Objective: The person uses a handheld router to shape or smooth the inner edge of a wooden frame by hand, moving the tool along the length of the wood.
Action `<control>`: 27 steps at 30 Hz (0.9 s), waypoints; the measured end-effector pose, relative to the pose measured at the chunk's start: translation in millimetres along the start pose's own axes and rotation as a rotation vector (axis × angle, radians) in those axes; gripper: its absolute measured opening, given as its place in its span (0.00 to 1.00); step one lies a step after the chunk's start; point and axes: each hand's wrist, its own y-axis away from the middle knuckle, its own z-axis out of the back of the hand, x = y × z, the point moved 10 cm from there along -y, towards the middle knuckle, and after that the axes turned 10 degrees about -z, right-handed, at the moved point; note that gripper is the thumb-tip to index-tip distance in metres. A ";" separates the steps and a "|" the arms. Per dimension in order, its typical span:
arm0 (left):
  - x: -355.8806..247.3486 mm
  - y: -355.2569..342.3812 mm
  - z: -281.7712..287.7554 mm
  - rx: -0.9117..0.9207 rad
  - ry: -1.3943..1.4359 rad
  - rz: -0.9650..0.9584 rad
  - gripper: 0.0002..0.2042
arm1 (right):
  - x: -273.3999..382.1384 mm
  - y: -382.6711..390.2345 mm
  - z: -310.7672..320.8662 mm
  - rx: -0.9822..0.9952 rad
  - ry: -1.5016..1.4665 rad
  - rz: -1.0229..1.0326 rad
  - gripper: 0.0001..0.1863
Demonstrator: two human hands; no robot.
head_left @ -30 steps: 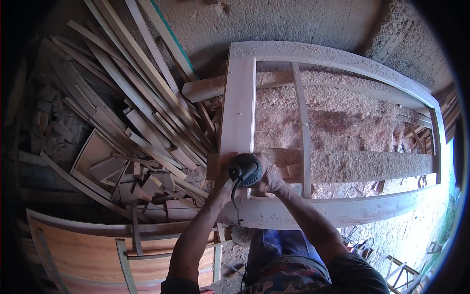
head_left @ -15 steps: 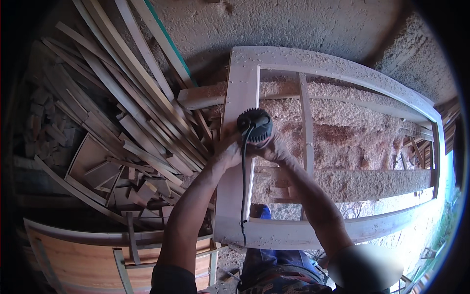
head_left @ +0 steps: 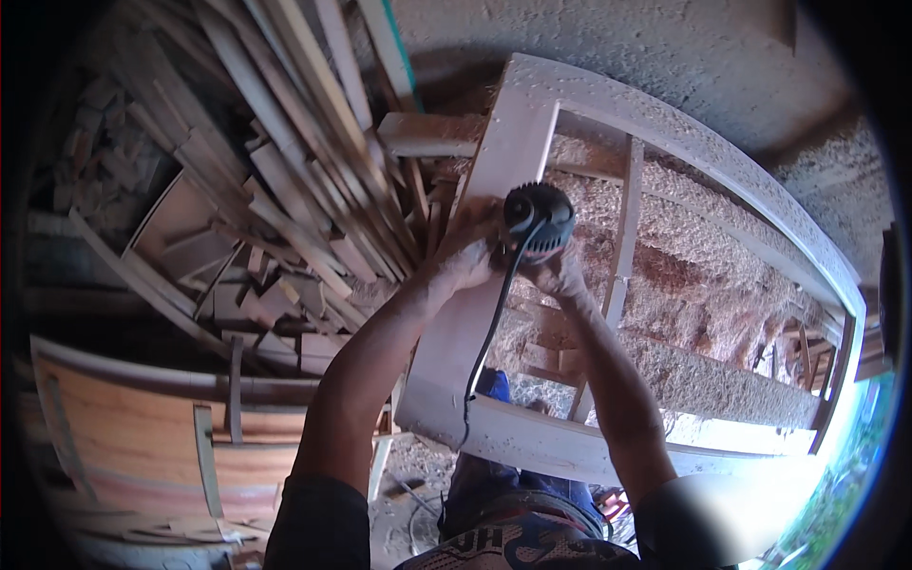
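Note:
A black, round-topped power router (head_left: 539,217) with cooling slots stands over the inner edge of a pale wooden frame (head_left: 454,337), on its left crosspiece. My left hand (head_left: 472,245) is closed around the router's left side. On its near right side, my right hand (head_left: 559,271) grips it as well, the fingers partly hidden by the tool body. A dark cord (head_left: 489,351) leaves the router's top and runs back toward me across the frame. The router's base and bit are hidden beneath its body.
Wood shavings (head_left: 693,266) heap up inside and under the frame, around a thin crossbar (head_left: 624,237). Long wooden strips (head_left: 323,85) and offcuts (head_left: 275,304) are piled at left. A plywood panel (head_left: 133,427) lies near left. A rough wall (head_left: 608,47) stands behind.
My view has shifted and tilted, so the frame appears turned and the router sits higher and further right in the picture. Both hands keep their hold; the router's place along the frame looks much the same.

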 end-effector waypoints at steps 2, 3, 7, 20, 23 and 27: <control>0.2 45.1 28.8 0.020 -0.131 -0.181 0.28 | 16.3 28.6 -39.9 -0.016 0.297 0.153 0.42; 13.1 62.3 41.8 0.014 -0.070 -0.169 0.26 | 8.4 46.0 -51.5 0.008 0.345 0.167 0.44; 35.1 138.6 40.3 -0.080 0.241 -0.098 0.21 | -40.5 92.3 -80.3 0.110 0.367 0.103 0.51; 35.4 276.8 33.4 -0.341 0.396 -0.273 0.27 | -8.6 180.2 -145.4 0.273 0.674 0.266 0.44; 47.8 282.5 40.5 -0.356 0.409 -0.329 0.29 | -30.8 186.9 -135.5 0.219 0.613 0.258 0.46; 81.0 301.0 68.9 -0.376 0.153 -0.414 0.32 | -38.1 192.6 -140.3 0.286 0.610 0.252 0.49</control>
